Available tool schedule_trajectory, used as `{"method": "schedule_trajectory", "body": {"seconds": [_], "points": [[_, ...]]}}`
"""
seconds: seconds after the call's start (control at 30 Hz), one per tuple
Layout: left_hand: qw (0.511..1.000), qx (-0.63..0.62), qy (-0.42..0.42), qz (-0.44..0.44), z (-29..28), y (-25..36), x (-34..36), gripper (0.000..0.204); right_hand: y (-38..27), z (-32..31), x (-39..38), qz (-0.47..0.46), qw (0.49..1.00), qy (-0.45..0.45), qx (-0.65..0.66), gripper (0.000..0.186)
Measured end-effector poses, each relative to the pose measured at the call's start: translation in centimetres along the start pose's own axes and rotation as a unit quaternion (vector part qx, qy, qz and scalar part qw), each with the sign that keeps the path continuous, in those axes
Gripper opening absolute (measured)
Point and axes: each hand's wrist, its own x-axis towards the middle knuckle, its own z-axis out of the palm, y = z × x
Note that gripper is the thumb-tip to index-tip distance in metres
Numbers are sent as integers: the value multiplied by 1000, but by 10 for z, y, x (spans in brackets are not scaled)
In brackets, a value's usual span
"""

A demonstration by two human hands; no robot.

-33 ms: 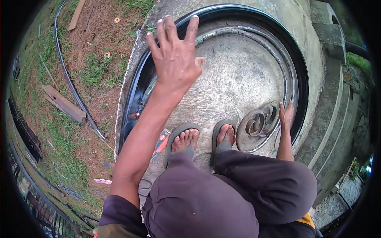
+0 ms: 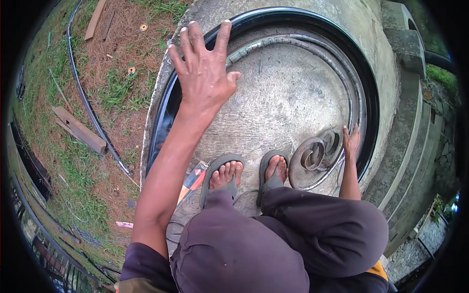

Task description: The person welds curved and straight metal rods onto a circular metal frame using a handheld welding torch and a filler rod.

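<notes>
Black strip (image 2: 312,18) arches lengthwise, crown pointing forward, left fingers (image 2: 196,38) splayed, right fingers (image 2: 355,133) parted.

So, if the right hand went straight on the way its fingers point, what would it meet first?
The right hand would probably meet the grey curved strip lying inside the black hoop; depth is unclear from above, so they may already touch.
</notes>
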Motion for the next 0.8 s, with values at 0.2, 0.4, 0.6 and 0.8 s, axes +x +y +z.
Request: {"method": "schedule_trajectory", "body": {"seconds": [0.2, 0.4, 0.6, 0.8], "points": [[989, -6, -136, -66, 14, -15, 9, 124, 2, 23, 20, 50, 995, 2, 82, 64], [991, -23, -127, -38, 19, -17, 7, 118, 11, 30, 26, 98, 982, 27, 161, 44], [994, -35, -103, -27, 23, -19, 7, 114, 9, 43, 19, 104, 970, 108, 193, 41], [995, -36, -94, -24, 23, -18, 6, 114, 12, 46, 23, 110, 964, 134, 202, 39]]}}
